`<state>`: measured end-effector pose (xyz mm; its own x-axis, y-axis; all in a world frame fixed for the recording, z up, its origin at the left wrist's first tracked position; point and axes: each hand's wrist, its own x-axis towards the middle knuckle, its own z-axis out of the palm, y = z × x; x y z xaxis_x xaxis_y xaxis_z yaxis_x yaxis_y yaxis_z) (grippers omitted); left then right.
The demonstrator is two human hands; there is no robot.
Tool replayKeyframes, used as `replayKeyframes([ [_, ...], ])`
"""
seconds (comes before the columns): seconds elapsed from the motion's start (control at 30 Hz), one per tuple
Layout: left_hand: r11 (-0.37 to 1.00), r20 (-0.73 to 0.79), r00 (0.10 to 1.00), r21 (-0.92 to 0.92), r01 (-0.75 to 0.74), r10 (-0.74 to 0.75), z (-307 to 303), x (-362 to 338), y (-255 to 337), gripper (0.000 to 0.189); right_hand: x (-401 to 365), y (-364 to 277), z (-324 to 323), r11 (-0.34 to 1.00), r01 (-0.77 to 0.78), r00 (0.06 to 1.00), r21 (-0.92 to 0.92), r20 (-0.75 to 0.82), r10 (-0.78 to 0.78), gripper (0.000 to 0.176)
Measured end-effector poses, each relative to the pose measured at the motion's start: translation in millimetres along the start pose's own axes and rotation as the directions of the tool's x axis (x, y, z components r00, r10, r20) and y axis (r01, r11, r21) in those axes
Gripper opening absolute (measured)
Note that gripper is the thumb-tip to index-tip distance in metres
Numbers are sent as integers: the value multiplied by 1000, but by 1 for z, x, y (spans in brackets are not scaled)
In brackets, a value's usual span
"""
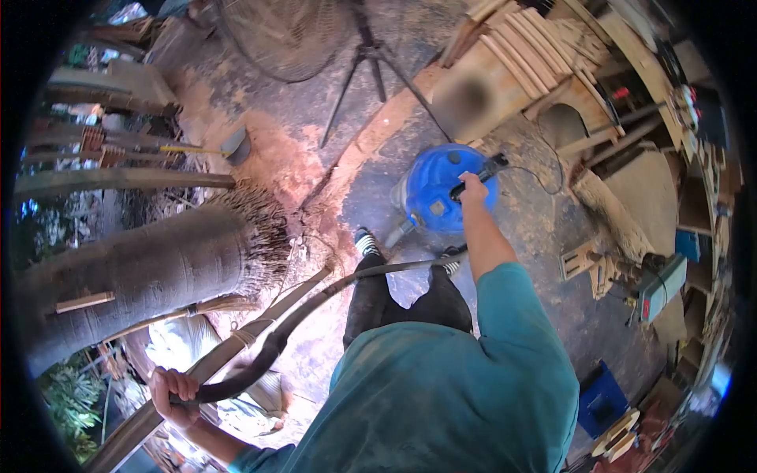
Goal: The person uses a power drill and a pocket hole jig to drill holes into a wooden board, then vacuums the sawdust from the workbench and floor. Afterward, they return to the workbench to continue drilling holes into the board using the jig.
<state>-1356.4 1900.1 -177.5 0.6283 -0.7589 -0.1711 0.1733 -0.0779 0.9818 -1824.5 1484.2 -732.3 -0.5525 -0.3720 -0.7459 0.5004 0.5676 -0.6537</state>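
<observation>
My left hand [173,396] is wrapped round the end of a dark flexible hose [268,351] at the lower left, beside a long wooden post [217,359]. The hose runs across in front of my legs toward the right. My right hand [473,189] is closed on the black handle [481,175] on top of a round blue vacuum [438,189]. The vacuum stands on the floor ahead of my feet, and a dark cord lies to its right.
A tree trunk [150,260] lies across the left side. Above the vacuum are a fan stand [369,55] and stacked wooden strips [524,51]. A drill-like machine [662,288] is at the right, with a blue bin [603,398] lower down.
</observation>
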Motion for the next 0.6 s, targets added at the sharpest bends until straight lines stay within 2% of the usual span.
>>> replayKeyframes([
  [0.03, 1000, 2, 1000, -12, -27, 27, 2, 18, 2, 32, -8, 9, 23, 983, -35, 999, 183, 47, 27, 27],
  [0.1, 996, 142, 986, -18, -83, 85, 0, 53, 5, 33, -12, 23, 66, 986, -45, 999, 158, 35, 40, 22],
  [0.17, 990, 199, 970, -32, -134, 138, -9, 89, 6, 34, -6, 45, 96, 979, -193, 979, 57, -53, 196, 23],
  [0.23, 981, 239, 952, -58, -185, 193, -18, 125, 6, 33, -26, 60, 125, 971, -235, 970, -49, -72, 231, 27],
  [0.3, 972, 176, 956, -39, -233, 236, -23, 164, 3, 32, -3, 85, 144, 959, -197, 980, 205, 64, 188, 31],
  [0.33, 971, 158, 958, -31, -237, 239, -26, 184, 2, 31, 45, 93, 142, 942, -317, 932, 113, 223, 286, 41],
  [0.37, 972, 144, 961, -28, -235, 236, -27, 204, 0, 31, 30, 93, 151, 943, -315, 933, 105, 217, 288, 41],
  [0.4, 973, 163, 962, 38, -229, 220, -26, 223, 0, 29, 16, 93, 152, 965, -252, 956, 67, 175, 237, 31],
  [0.43, 976, 179, 962, 29, -216, 207, -29, 237, -4, 29, -6, 85, 150, 982, -187, 975, 38, 130, 181, 24],
  [0.47, 978, 152, 969, 35, -204, 197, -37, 255, -7, 28, -29, 73, 145, 976, -164, 969, -140, 161, 186, 28],
  [0.5, 981, 123, 976, 48, -187, 180, -44, 269, -9, 28, -34, 71, 133, 977, -169, 973, -133, 138, 187, 28],
  [0.53, 983, 144, 975, 51, -178, 169, -49, 280, -12, 27, -39, 73, 121, 893, -39, 980, -448, 158, 122, 29],
  [0.57, 985, 148, 976, 49, -167, 159, -51, 289, -18, 27, -43, 70, 116, 699, 102, 976, -708, 209, 69, 30],
  [0.6, 981, 104, 977, 45, -190, 184, -54, 296, -25, 26, -85, 65, 117, 96, 365, 899, -926, 324, -296, 32],
])
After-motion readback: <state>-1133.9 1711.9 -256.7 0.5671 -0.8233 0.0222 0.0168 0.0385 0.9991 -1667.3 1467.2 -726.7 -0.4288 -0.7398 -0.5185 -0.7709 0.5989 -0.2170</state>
